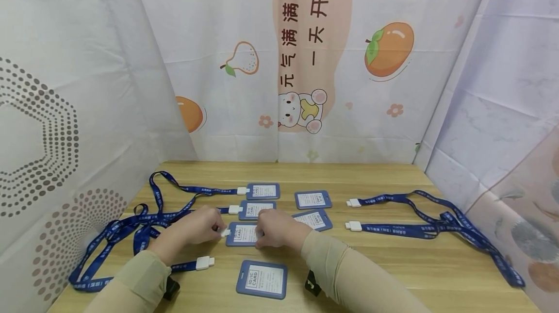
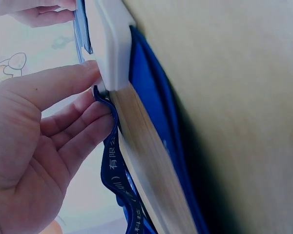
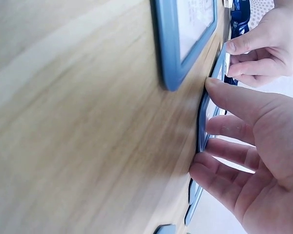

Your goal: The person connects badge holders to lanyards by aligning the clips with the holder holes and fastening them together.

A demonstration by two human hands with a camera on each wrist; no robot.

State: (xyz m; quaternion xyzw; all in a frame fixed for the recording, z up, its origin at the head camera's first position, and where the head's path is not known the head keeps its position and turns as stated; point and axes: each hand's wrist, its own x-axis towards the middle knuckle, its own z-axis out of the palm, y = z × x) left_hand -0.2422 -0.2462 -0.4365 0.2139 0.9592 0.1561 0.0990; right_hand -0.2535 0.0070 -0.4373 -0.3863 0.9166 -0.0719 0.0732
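In the head view my left hand (image 1: 198, 228) pinches the white clip (image 1: 224, 232) of a blue lanyard between thumb and fingers. That clip sits at the slotted left end of a blue ID card holder (image 1: 241, 235), which lies flat with its printed card facing up. My right hand (image 1: 279, 228) grips the holder's right end, covering that part. In the right wrist view, thumb and fingers of the right hand (image 3: 263, 141) are on the holder's edges (image 3: 202, 122). A nearer white clip (image 2: 115, 48) fills much of the left wrist view, beside the left hand (image 2: 39, 131).
Two card holders (image 1: 263, 190) with lanyard clips at their slots lie farther back. Loose holders lie at front (image 1: 262, 279) and right of centre (image 1: 313, 199). Blue lanyards are heaped at left (image 1: 109, 235) and spread at right (image 1: 458, 225). Curtains hang behind the wooden table (image 1: 371, 264).
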